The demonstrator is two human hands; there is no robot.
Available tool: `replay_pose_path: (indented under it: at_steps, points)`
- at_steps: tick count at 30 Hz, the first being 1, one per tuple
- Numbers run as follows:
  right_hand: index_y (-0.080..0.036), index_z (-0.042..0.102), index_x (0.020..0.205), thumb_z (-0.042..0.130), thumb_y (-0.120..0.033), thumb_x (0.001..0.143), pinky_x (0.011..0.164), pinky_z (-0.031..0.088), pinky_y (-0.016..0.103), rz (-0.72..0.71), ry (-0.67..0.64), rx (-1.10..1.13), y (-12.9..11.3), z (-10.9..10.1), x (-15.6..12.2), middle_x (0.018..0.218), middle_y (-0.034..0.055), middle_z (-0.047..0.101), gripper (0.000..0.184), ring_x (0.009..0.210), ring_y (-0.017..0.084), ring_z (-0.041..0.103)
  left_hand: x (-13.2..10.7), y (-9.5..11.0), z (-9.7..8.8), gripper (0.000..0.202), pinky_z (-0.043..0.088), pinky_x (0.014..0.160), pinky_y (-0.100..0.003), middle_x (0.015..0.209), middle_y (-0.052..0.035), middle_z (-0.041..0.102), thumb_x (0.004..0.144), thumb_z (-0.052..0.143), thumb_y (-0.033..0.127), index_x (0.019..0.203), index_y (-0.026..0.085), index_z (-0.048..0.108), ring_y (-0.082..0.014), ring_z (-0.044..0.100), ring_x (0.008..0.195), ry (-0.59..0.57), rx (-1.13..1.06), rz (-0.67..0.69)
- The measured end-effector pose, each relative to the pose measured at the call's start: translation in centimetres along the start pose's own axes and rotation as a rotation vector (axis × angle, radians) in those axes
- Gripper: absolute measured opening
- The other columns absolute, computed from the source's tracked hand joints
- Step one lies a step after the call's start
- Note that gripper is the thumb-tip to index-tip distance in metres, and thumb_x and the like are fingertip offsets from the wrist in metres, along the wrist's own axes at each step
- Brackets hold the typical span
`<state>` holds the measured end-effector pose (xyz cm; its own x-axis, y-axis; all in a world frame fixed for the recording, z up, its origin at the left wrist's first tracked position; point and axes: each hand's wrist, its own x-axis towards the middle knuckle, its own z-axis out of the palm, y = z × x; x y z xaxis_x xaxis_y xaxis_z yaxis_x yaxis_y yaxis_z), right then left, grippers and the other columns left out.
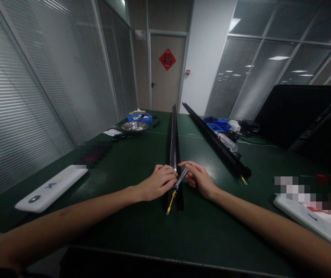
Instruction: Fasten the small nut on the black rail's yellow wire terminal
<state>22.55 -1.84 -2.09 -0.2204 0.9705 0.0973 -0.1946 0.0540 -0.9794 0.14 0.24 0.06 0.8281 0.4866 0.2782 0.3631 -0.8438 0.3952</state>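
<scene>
A long black rail lies on the green table, running away from me toward the door. My left hand rests curled over the rail's near end and grips it. My right hand pinches a thin silver tool, angled down onto the rail between both hands. A yellow-tipped wire sticks out of the rail's near end, just below my left hand.
A second black rail lies to the right with a yellow-tipped wire at its end. White flat panels sit at the left and right. Farther back are a metal bowl, blue bins and a plastic bottle.
</scene>
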Motion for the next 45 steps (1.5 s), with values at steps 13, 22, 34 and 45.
replay_pose_path:
  at_steps: [13, 22, 34, 45]
  points:
    - [-0.019, 0.071, 0.12, 0.065, -0.047, 0.094, 0.039, 0.025, 0.017, -0.047, 0.04, -0.018, 0.0, 0.0, 0.0, 0.061, -0.0087, 0.033, 0.039, 0.045, 0.006, 0.03, -0.1, 0.0, 0.0, 0.031, 0.027, 0.103, -0.041, 0.118, -0.004, 0.067, 0.11, 0.037, 0.028, 0.106, 0.022, 0.067, -0.0221, 0.053, 0.121, 0.013, -0.001, 0.003]
    - [-0.02, 0.07, 0.117, 0.067, -0.052, 0.092, 0.038, 0.025, 0.017, -0.06, 0.075, -0.085, 0.1, 0.2, 0.2, 0.058, -0.0095, 0.034, 0.04, 0.044, 0.007, 0.029, 0.0, 0.2, 0.0, 0.03, 0.029, 0.105, -0.042, 0.116, -0.0042, 0.067, 0.108, 0.038, 0.028, 0.108, 0.022, 0.068, -0.0229, 0.055, 0.12, 0.029, 0.001, -0.007]
    - [-0.018, 0.069, 0.107, 0.071, -0.053, 0.085, 0.04, 0.025, 0.018, -0.025, 0.054, -0.178, 0.0, 0.2, 1.9, 0.055, -0.0094, 0.038, 0.041, 0.043, 0.007, 0.032, -0.2, 0.1, 0.0, 0.025, 0.036, 0.108, -0.042, 0.134, -0.0053, 0.06, 0.102, 0.045, 0.023, 0.122, 0.024, 0.06, -0.0253, 0.048, 0.13, 0.226, -0.006, -0.107]
    - [-0.02, 0.077, 0.095, 0.068, -0.04, 0.091, 0.076, 0.047, 0.03, -0.321, -0.016, -0.606, 0.1, -1.7, 5.3, 0.089, 0.0038, 0.071, 0.022, 0.083, 0.02, 0.062, -0.5, 0.3, -0.2, 0.029, 0.037, 0.11, -0.045, 0.142, -0.0064, 0.054, 0.104, 0.043, 0.026, 0.13, 0.025, 0.056, -0.0269, 0.045, 0.136, 0.264, -0.021, -0.14]
